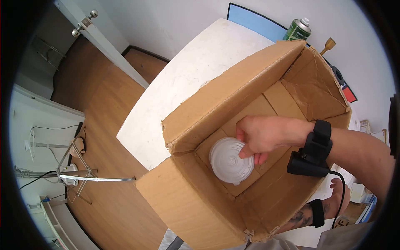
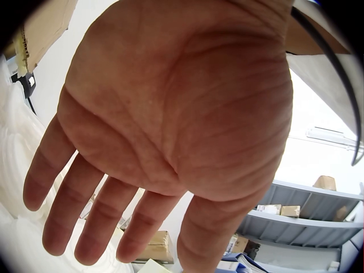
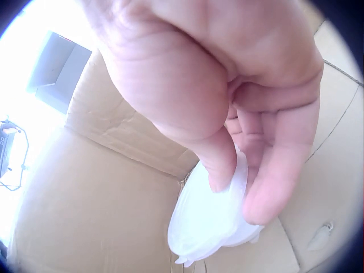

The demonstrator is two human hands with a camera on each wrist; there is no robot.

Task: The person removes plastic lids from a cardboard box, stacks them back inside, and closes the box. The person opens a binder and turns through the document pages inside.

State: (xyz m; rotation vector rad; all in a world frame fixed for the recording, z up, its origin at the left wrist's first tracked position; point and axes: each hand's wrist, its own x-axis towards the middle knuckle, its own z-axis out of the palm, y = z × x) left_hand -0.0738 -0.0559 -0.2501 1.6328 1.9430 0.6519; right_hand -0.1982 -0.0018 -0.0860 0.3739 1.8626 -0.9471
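Note:
Inside the open cardboard box (image 1: pixel 200 104), my right hand (image 1: pixel 264 135) pinches the edge of a round translucent plastic lid (image 1: pixel 231 164); whether more than one piece is stacked there I cannot tell. In the right wrist view, the thumb and fingers of my right hand (image 3: pixel 244 102) grip the white-looking lid (image 3: pixel 205 219) above the box floor (image 3: pixel 335 187). My left hand (image 1: pixel 338 189) is outside the box at the lower right, partly hidden. The left wrist view shows my left hand (image 2: pixel 170 114) palm toward the camera, fingers spread and holding nothing.
The box stands on a white table (image 1: pixel 187 62). Behind it are a green spray can (image 1: pixel 298 30) and a blue panel (image 1: pixel 254 21). Small boxes and papers lie at the right. A metal stand (image 1: pixel 79 173) is on the wooden floor at left. Grey shelves (image 2: pixel 307 207) show in the left wrist view.

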